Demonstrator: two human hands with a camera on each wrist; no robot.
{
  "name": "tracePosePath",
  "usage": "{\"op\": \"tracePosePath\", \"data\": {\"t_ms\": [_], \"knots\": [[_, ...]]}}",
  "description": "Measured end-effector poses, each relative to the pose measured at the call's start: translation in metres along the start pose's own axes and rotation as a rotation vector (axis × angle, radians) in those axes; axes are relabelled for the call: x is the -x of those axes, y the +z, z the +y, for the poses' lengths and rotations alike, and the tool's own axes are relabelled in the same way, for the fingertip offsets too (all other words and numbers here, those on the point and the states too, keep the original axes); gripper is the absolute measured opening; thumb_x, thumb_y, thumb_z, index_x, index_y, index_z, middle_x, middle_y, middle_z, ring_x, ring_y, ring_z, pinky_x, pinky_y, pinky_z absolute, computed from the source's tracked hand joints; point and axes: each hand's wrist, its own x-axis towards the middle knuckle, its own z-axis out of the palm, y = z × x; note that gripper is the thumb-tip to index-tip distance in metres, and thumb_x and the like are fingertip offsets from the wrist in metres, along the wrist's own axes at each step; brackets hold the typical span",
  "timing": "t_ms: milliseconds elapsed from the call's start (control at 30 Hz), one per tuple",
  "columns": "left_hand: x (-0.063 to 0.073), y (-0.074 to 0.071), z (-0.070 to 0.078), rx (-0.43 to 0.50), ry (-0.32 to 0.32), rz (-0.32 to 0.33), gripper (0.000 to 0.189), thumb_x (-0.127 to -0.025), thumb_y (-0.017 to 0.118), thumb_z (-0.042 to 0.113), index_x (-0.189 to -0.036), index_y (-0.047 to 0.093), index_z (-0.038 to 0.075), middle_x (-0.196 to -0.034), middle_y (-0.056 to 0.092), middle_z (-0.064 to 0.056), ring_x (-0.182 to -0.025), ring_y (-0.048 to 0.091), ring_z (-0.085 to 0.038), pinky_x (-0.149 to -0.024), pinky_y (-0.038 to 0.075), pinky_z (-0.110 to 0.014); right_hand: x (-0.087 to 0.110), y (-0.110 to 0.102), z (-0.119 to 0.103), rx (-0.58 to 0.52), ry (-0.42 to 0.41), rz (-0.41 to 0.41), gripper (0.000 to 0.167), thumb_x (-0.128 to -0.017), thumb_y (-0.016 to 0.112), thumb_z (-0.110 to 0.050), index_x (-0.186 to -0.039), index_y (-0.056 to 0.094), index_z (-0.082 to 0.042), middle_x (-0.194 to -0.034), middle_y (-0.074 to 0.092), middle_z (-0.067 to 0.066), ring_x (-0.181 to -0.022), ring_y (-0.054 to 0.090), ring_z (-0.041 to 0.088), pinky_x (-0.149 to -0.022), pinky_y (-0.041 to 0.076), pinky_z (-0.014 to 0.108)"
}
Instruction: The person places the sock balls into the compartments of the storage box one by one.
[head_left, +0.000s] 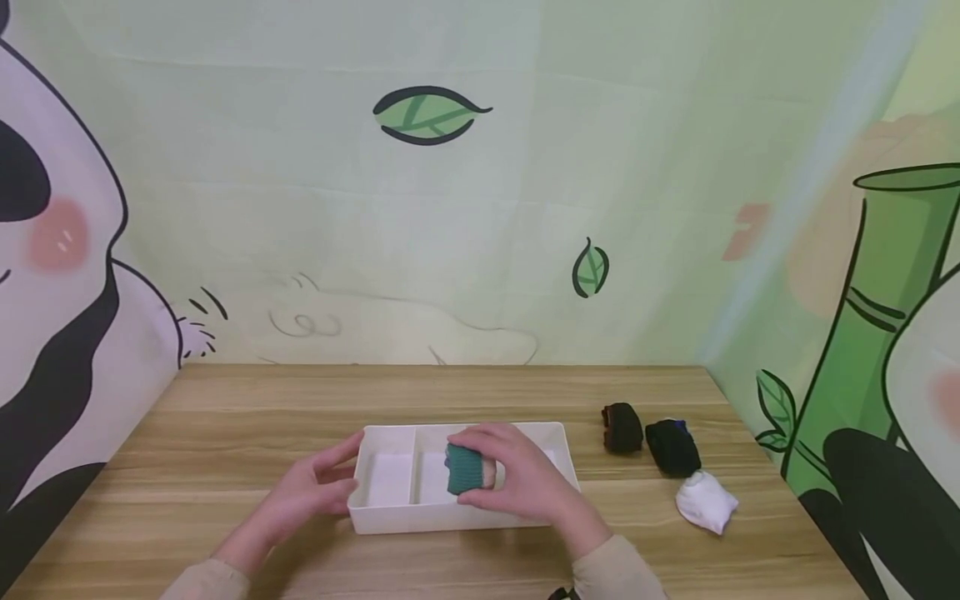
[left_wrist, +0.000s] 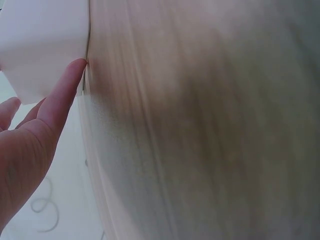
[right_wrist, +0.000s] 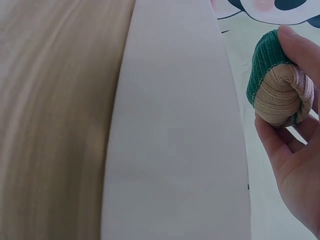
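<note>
Above the middle of a white divided box, my right hand pinches a rolled-up teal and beige sock between thumb and fingers. In the right wrist view, the ribbed sock shows its teal cuff and folded beige part, held above the level of the box's long side wall. My left hand touches the left end of the box, fingers toward the back corner and thumb toward the front. A straight finger reaches the box's lower edge in the left wrist view.
Right of the box, on the wooden table, lie a black rolled sock, a second black one with a bit of blue and a white balled-up sock. A divider splits the box. A printed cloth backdrop stands behind.
</note>
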Motion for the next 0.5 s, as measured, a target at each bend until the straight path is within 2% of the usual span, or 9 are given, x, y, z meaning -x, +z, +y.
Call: {"op": "tracePosePath", "data": {"t_ms": [300, 500], "knots": [[0.0, 0.0, 0.0, -0.006, -0.001, 0.0, 0.069, -0.094, 0.063, 0.003, -0.153, 0.028, 0.0, -0.156, 0.025, -0.028, -0.129, 0.042, -0.052, -0.081, 0.058, -0.042, -0.009, -0.002, -0.004, -0.007, 0.04, -0.017, 0.065, -0.074, 0.088, -0.027, -0.133, 0.063, -0.018, -0.131, 0.061, 0.0, -0.12, 0.053, 0.019, -0.097, 0.048, 0.039], [0.0, 0.0, 0.0, -0.007, 0.0, -0.001, 0.07, -0.094, 0.064, 0.004, -0.153, 0.028, 0.0, -0.156, 0.025, -0.028, -0.129, 0.043, -0.051, -0.081, 0.058, -0.041, -0.017, 0.007, -0.006, -0.002, 0.013, -0.016, 0.065, -0.073, 0.089, -0.026, -0.132, 0.064, -0.017, -0.129, 0.061, 0.002, -0.121, 0.053, 0.021, -0.098, 0.048, 0.038]]}}
